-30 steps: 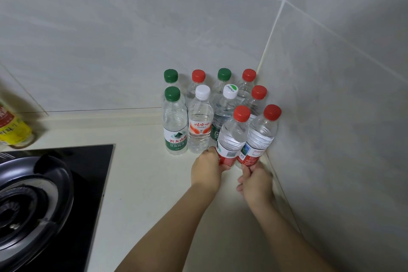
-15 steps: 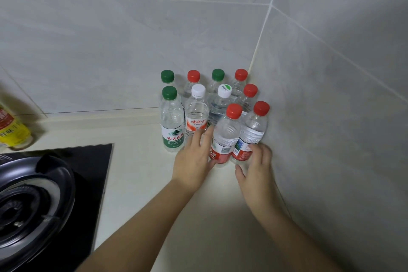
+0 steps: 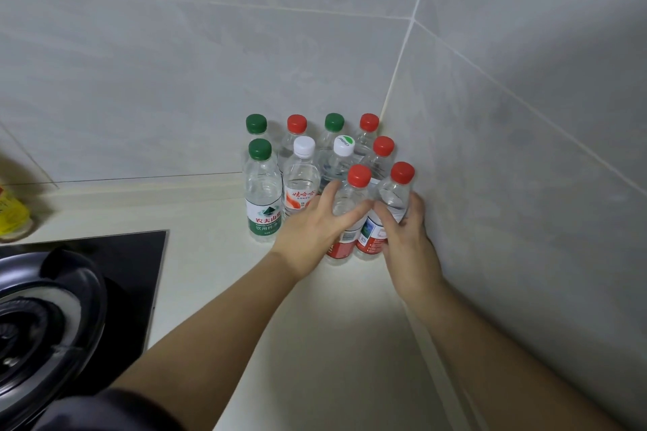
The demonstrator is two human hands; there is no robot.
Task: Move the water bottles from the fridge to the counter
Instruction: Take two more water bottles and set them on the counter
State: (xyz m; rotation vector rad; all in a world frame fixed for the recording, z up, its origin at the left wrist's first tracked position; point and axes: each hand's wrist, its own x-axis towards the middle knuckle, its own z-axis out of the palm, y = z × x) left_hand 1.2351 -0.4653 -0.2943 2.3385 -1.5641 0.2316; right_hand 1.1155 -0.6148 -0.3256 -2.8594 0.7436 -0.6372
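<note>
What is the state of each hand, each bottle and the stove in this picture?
Left hand: grips the left front bottle.
Right hand: grips the right front bottle.
Both front bottles: capped, upright, on the counter.
Other eight bottles: capped, upright, in the corner.
Stove: no flame visible.

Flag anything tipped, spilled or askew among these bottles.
Nothing stands out. All ten bottles stand capped and upright, the counter looks dry; the left hand holds the left front bottle, the right hand the right front bottle.
</note>
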